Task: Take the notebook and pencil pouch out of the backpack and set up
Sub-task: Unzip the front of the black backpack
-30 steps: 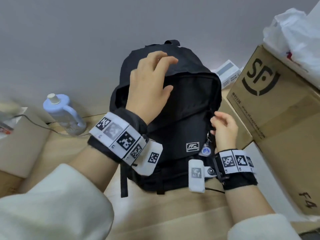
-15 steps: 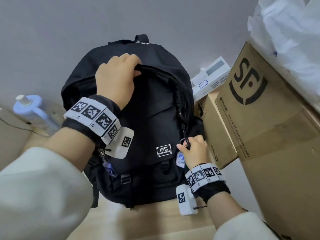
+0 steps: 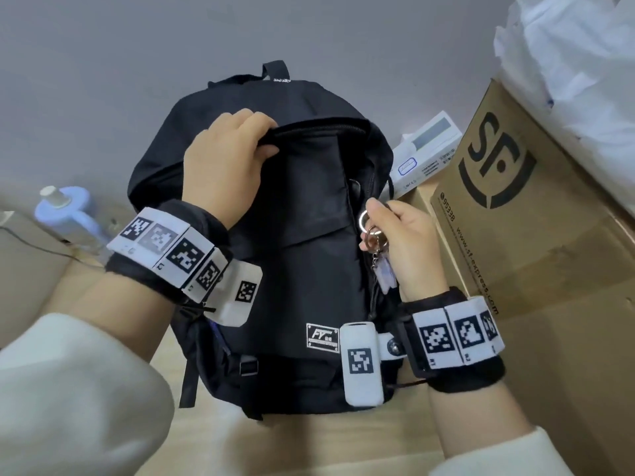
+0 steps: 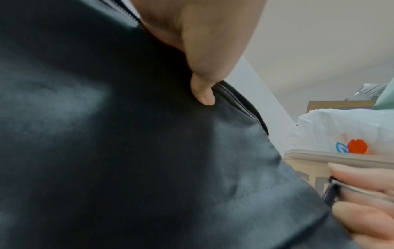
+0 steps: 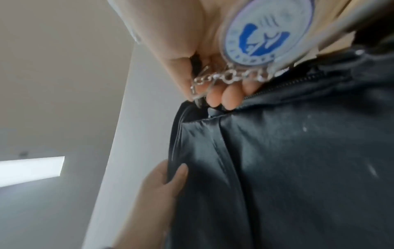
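Observation:
A black backpack (image 3: 302, 276) stands upright on the wooden floor against the grey wall. My left hand (image 3: 226, 159) grips the upper edge of its front panel (image 4: 224, 94) by the zipper line at the top. My right hand (image 3: 402, 231) pinches the zipper pull with its key ring (image 3: 364, 219) on the backpack's right side. A round blue-and-white charm (image 5: 266, 33) on a chain hangs against that hand. The zipper track (image 5: 298, 82) runs just beside the fingers. Neither notebook nor pencil pouch shows.
A large SF cardboard box (image 3: 536, 235) stands close on the right, with a white plastic bag (image 3: 577, 63) on top. A small white carton (image 3: 426, 149) lies behind the backpack's right shoulder. A blue-capped bottle (image 3: 65, 214) and another box stand at the left.
My left hand closed on the top edge of the front panel. My right hand took the zipper pull and moved up the backpack's right side. The head view shifted.

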Tool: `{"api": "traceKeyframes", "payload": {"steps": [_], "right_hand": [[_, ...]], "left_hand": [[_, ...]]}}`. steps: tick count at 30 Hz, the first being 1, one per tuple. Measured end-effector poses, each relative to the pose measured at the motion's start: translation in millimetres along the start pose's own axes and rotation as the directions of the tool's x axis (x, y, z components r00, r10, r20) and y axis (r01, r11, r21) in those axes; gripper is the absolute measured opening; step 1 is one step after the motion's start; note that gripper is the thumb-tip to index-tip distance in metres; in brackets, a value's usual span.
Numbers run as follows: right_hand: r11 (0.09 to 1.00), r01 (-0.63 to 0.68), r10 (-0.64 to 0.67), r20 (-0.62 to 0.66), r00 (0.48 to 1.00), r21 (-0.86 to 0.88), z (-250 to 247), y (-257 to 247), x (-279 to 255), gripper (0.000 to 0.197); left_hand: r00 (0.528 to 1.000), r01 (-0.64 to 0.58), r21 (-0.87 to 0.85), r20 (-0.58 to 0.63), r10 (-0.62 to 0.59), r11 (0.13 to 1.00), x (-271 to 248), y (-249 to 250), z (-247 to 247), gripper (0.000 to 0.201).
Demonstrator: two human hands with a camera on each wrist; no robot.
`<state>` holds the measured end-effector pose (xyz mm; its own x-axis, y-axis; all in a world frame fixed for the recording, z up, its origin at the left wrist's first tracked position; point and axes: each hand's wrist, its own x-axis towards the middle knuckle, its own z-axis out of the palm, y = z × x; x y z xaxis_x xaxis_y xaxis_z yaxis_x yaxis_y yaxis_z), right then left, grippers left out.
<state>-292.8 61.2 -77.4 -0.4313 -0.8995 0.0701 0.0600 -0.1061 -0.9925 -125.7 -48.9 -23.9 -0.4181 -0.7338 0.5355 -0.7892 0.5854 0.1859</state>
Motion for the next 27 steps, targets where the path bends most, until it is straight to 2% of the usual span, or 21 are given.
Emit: {"api": "traceKeyframes", "payload": {"steps": [2,4,5,6,7,8,9,11,12,14,16,18,20,22,23,24,25,27], "right_hand": [[0.999,-0.038,0.039,0.032,0.999,-0.011,-1.6,2.3,-3.3,0.031],[0.996,-0.086,0.084,0.056,0.995,0.034,-6.6,4.6,-8.6,0.029],[0.995,-0.098,0.095,0.065,0.993,0.037,-9.0,4.8,-10.5,0.028],[0.994,-0.105,0.103,0.069,0.992,0.030,-10.5,4.2,-12.1,0.027],[0.993,-0.109,0.106,0.071,0.992,0.034,-12.1,3.2,-13.0,0.027],[0.993,-0.110,0.106,0.078,0.991,0.052,-13.1,2.1,-13.4,0.027],[0.992,-0.108,0.102,0.093,0.990,0.061,-13.5,0.4,-14.2,0.026],[0.995,-0.086,0.078,0.142,0.987,0.054,-15.0,-3.1,-16.1,0.020],[0.996,-0.073,0.064,0.164,0.984,0.048,-17.0,-4.6,-17.2,0.014],[0.998,-0.055,0.050,0.203,0.978,0.020,-22.2,-8.6,-20.3,0.010],[0.997,-0.060,0.049,0.218,0.975,0.041,-27.8,-12.6,-24.0,0.013],[0.989,-0.081,0.065,0.127,0.990,0.127,-35.4,-13.6,-25.4,0.018],[0.982,-0.102,0.111,-0.045,0.993,0.160,-43.1,-8.3,-24.1,0.023],[0.994,-0.111,0.110,-0.126,0.986,-0.003,-43.6,4.8,-21.1,0.011],[0.980,-0.117,0.099,-0.111,0.989,-0.162,-41.7,13.8,-19.4,0.013],[0.935,-0.113,0.097,-0.063,0.993,-0.337,-37.6,22.0,-18.0,0.025],[0.872,-0.094,0.101,-0.011,0.995,-0.481,-31.5,28.9,-16.9,0.034],[0.801,-0.037,0.055,0.012,0.998,-0.598,-20.4,34.2,-15.8,0.037]], "left_hand": [[0.999,-0.024,-0.009,0.029,0.024,1.000,-3.8,1.5,1.8,0.023],[0.999,-0.047,-0.021,-0.013,0.047,0.999,-8.4,7.7,2.5,0.029],[0.994,-0.100,-0.019,-0.046,0.099,0.995,-10.6,14.1,2.8,0.036],[0.978,-0.201,0.001,-0.053,0.201,0.980,-13.1,22.7,5.1,0.043],[0.942,-0.336,0.011,-0.007,0.336,0.942,-15.2,32.6,9.7,0.051],[0.888,-0.449,-0.039,0.091,0.451,0.893,-16.7,43.2,15.2,0.057],[0.839,-0.482,-0.151,0.205,0.505,0.863,-17.8,52.9,20.9,0.063],[0.786,-0.323,-0.392,0.396,0.475,0.862,-17.0,66.7,29.9,0.061],[0.784,-0.236,-0.461,0.429,0.448,0.855,-15.2,69.8,34.9,0.053],[0.788,-0.175,-0.482,0.454,0.416,0.859,-11.1,72.7,42.2,0.030],[0.814,-0.162,-0.508,0.416,0.405,0.846,-9.2,71.7,46.5,0.014],[0.868,-0.026,-0.619,0.375,0.324,0.785,-10.0,68.4,51.2,0.007],[0.886,0.189,-0.739,0.413,0.213,0.646,-10.8,66.0,53.0,0.019],[0.885,0.278,-0.786,0.434,0.172,0.552,-12.7,64.6,53.6,0.025],[0.880,0.295,-0.797,0.441,0.175,0.527,-13.6,66.2,53.1,0.020],[0.877,0.303,-0.801,0.447,0.178,0.517,-14.3,68.8,52.1,0.013],[0.877,0.298,-0.796,0.447,0.179,0.526,-14.4,70.9,50.3,0.011],[0.891,0.245,-0.770,0.419,0.177,0.590,-14.2,74.8,44.9,0.013]]}}
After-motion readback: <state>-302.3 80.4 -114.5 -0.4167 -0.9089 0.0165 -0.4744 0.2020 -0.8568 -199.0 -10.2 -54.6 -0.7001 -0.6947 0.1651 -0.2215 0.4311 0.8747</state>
